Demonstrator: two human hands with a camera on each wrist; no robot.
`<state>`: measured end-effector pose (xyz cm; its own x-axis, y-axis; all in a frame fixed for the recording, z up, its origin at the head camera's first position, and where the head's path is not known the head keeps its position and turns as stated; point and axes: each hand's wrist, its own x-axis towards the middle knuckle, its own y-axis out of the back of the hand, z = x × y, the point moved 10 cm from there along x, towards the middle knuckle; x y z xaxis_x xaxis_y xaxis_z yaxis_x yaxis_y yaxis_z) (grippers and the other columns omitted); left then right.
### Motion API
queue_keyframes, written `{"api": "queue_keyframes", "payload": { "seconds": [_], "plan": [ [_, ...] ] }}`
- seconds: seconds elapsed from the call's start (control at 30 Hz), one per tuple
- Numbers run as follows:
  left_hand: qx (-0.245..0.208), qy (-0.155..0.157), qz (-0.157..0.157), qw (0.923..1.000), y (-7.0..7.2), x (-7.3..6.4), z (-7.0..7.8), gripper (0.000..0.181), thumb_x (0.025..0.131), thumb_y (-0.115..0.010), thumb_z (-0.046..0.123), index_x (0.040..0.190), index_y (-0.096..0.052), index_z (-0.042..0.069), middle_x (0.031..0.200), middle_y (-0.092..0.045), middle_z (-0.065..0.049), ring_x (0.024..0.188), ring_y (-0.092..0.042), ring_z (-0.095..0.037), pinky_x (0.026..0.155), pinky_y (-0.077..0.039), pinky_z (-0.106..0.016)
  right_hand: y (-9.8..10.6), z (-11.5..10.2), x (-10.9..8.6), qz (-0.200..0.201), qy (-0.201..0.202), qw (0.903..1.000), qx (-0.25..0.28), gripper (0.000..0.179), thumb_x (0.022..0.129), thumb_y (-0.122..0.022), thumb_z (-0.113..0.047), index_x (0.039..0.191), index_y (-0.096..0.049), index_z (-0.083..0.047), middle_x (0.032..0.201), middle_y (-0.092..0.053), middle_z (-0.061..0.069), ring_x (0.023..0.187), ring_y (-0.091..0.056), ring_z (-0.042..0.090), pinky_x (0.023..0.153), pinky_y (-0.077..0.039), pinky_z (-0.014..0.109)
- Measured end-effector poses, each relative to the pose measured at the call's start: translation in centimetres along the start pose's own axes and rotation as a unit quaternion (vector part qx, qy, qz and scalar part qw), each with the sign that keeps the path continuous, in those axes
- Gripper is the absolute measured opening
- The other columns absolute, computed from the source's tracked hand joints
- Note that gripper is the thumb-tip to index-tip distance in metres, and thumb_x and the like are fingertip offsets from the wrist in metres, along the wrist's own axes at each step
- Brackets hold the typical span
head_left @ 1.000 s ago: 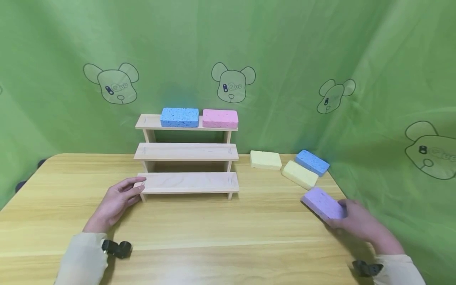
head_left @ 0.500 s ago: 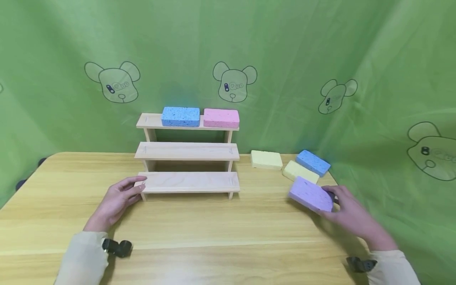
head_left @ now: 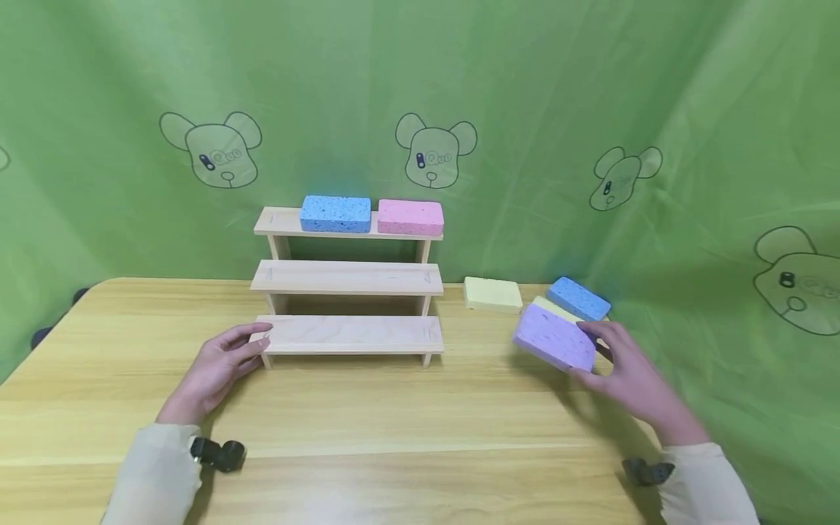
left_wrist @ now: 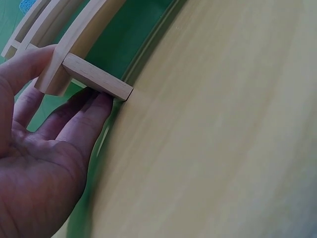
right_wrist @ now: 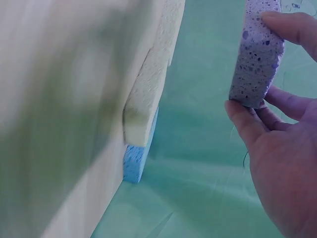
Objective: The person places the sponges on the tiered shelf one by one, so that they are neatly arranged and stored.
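Observation:
My right hand (head_left: 626, 375) holds a purple sponge (head_left: 554, 339) by its right end, above the table and tilted. In the right wrist view the thumb lies on one side of the purple sponge (right_wrist: 257, 59) and fingers on others. At the left end of the lowest step, my left hand (head_left: 219, 368) grips the three-step wooden shelf (head_left: 351, 337). The left wrist view has that hand's fingers around the end of the wooden shelf (left_wrist: 77, 49), beside its leg. A blue sponge (head_left: 336, 214) and a pink sponge (head_left: 410, 218) sit on the top step.
Right of the shelf a pale yellow sponge (head_left: 492, 294) lies on the wooden table (head_left: 367, 430). Another yellow sponge (head_left: 558, 310), partly hidden by the purple one, lies against a blue sponge (head_left: 579, 298). A green curtain (head_left: 525, 87) stands behind and at the right.
My right hand has lifted the purple sponge from near the table and carried it left and away from me, now partly covering a yellow sponge. The left hand stays on the shelf.

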<state>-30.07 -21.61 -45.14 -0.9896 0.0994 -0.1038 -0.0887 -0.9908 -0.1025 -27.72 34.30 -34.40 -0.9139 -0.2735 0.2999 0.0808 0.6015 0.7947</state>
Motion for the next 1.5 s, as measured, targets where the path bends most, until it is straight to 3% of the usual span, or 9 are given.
{"api": "queue_keyframes", "payload": {
  "seconds": [0.03,0.17,0.4,0.57,0.63,0.8,1.0,1.27,1.5],
  "plan": [
    [0.000,0.000,0.000,1.0000,0.0,0.0,0.0,0.042,0.094,-0.068,0.019,0.133,-0.060,0.005,0.160,-0.018,-0.015,0.125,-0.046,-0.011,0.106,-0.042,-0.032,0.0,-0.2,0.2,0.003,0.005,1.0000,0.001,0.075,0.075,-0.084,-0.004,0.137,-0.044,0.008,0.133,-0.042,0.024,0.121,-0.041,0.044,0.102,-0.028,0.004],
    [-0.002,0.002,0.001,1.0000,0.1,0.0,-0.1,0.041,0.094,-0.068,0.018,0.133,-0.060,0.005,0.159,-0.020,-0.016,0.119,-0.049,-0.007,0.104,-0.044,-0.030,-0.4,-1.1,1.1,-0.002,0.014,0.9999,0.005,0.071,0.075,-0.083,-0.004,0.135,-0.046,0.008,0.131,-0.043,0.021,0.120,-0.043,0.041,0.101,-0.030,0.005],
    [-0.004,-0.001,0.001,1.0000,0.1,0.0,-0.1,0.043,0.095,-0.068,0.017,0.134,-0.058,0.003,0.160,-0.018,-0.016,0.122,-0.048,-0.009,0.102,-0.045,-0.028,-1.0,-2.1,2.0,-0.015,0.019,0.9997,0.001,0.068,0.076,-0.084,-0.008,0.135,-0.050,0.002,0.131,-0.045,0.018,0.119,-0.045,0.036,0.106,-0.043,0.037],
    [-0.004,-0.002,0.002,1.0000,0.1,0.1,-0.1,0.043,0.095,-0.068,0.017,0.134,-0.058,0.003,0.160,-0.018,-0.015,0.118,-0.050,-0.006,0.100,-0.047,-0.026,-1.1,-2.9,2.5,-0.012,0.031,0.9993,0.014,0.070,0.076,-0.084,-0.007,0.137,-0.051,0.001,0.133,-0.045,0.017,0.121,-0.042,0.036,0.102,-0.034,0.012],
    [-0.003,-0.001,0.002,1.0000,0.1,0.1,-0.2,0.043,0.095,-0.068,0.018,0.134,-0.057,0.003,0.160,-0.018,-0.015,0.120,-0.049,-0.007,0.100,-0.047,-0.026,-1.2,-3.2,2.7,-0.011,0.036,0.9991,0.018,0.071,0.076,-0.084,-0.008,0.138,-0.050,0.001,0.133,-0.046,0.017,0.121,-0.043,0.036,0.100,-0.032,0.010],
    [-0.002,0.002,0.002,1.0000,0.1,0.0,-0.2,0.044,0.095,-0.068,0.018,0.135,-0.057,0.003,0.161,-0.017,-0.014,0.132,-0.040,-0.017,0.103,-0.045,-0.029,-1.6,-3.8,3.2,-0.016,0.037,0.9990,0.021,0.072,0.078,-0.084,-0.009,0.139,-0.049,0.001,0.135,-0.045,0.017,0.123,-0.045,0.038,0.107,-0.039,0.027],
    [0.000,0.001,0.000,1.0000,0.1,0.0,-0.1,0.044,0.095,-0.067,0.018,0.135,-0.057,0.004,0.161,-0.017,-0.013,0.128,-0.044,-0.014,0.105,-0.043,-0.031,-1.9,-4.5,4.0,-0.016,0.051,0.9975,0.047,0.071,0.079,-0.082,-0.006,0.139,-0.046,0.007,0.135,-0.044,0.020,0.125,-0.042,0.040,0.109,-0.032,0.016],
    [-0.012,-0.001,-0.002,0.9999,0.1,0.1,-0.1,0.038,0.095,-0.068,0.017,0.132,-0.061,0.008,0.161,-0.016,-0.014,0.117,-0.051,-0.006,0.103,-0.045,-0.029,-1.8,-6.1,4.9,0.001,0.079,0.9952,0.059,0.068,0.079,-0.082,-0.003,0.138,-0.049,0.006,0.133,-0.048,0.017,0.122,-0.046,0.038,0.107,-0.033,0.013],
    [-0.014,-0.001,-0.002,0.9999,0.0,0.1,-0.1,0.036,0.095,-0.068,0.016,0.130,-0.063,0.009,0.161,-0.016,-0.015,0.115,-0.053,-0.006,0.101,-0.046,-0.028,-2.1,-7.5,5.7,0.002,0.094,0.9925,0.079,0.068,0.079,-0.082,-0.003,0.138,-0.051,0.003,0.134,-0.048,0.014,0.123,-0.047,0.036,0.110,-0.038,0.032]
  ]
}}
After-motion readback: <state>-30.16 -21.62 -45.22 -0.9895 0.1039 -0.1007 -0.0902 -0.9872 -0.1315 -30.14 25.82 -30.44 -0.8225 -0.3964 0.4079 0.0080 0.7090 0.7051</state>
